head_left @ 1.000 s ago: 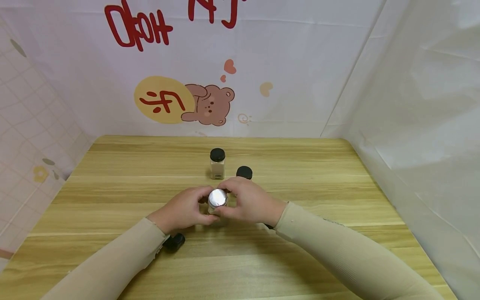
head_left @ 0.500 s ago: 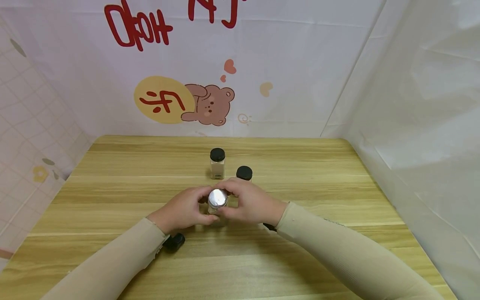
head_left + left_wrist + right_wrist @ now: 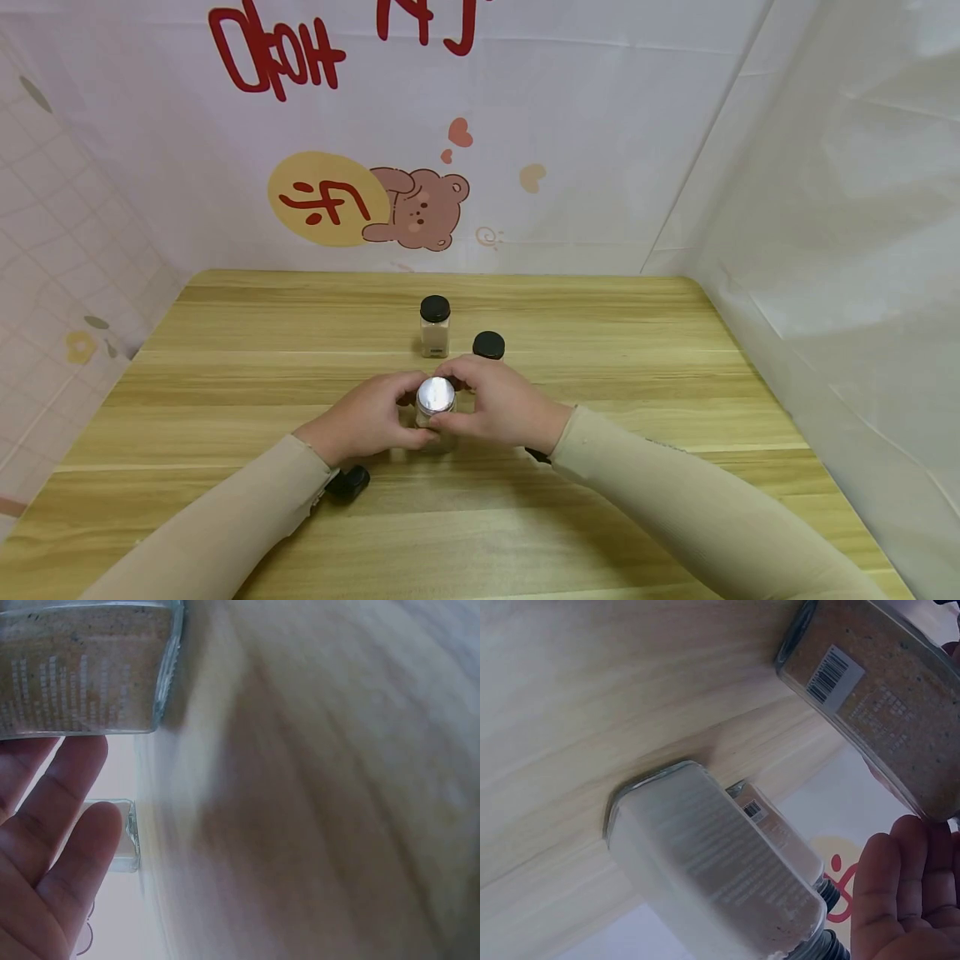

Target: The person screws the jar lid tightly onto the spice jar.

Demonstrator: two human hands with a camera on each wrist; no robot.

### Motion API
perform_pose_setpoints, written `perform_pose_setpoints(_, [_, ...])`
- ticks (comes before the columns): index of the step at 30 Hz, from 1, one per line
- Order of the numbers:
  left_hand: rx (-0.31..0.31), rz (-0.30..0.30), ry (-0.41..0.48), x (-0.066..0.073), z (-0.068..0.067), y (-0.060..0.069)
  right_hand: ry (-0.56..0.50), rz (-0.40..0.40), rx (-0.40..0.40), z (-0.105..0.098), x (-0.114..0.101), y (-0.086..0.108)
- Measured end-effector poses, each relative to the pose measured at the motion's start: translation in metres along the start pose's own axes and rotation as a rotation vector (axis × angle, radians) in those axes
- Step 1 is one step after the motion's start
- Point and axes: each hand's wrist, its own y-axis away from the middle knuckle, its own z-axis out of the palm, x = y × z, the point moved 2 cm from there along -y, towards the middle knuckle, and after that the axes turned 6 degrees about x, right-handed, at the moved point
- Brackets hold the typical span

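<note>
A square glass spice jar with a shiny silver top stands upright on the wooden table between both hands. Its speckled brown contents show through the glass in the left wrist view. From the left side, my left hand holds the jar's body between curled fingers and thumb. My right hand grips near the top from the right, its thumb across the front and its fingers behind. Whether the silver top is a metal lid or a foil seal, I cannot tell.
Behind the hands stands a black-capped spice jar with pale contents. Just beyond the right hand is another black-capped jar, mostly hidden; the right wrist view shows its whitish contents. A white printed sheet rises behind the table.
My right thumb and fingers slid slightly right around the silver top, then came back left. The left hand and the jar hold their place.
</note>
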Motion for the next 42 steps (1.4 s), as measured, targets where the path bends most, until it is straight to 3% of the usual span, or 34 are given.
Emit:
perform_pose_setpoints(15, [0.002, 0.005, 0.004, -0.0010, 0.0004, 0.0003, 0.078, -0.046, 0.009, 0.0000, -0.0019, 0.0012])
perform_pose_setpoints(25, [0.002, -0.003, 0.003, -0.0017, 0.0008, -0.0001, 0.036, -0.039, 0.023, 0.0003, -0.0010, 0.0020])
perform_pose_setpoints(42, [0.003, 0.002, -0.004, 0.0006, -0.0001, 0.0003, 0.060, -0.050, 0.044, 0.0020, -0.0024, 0.0017])
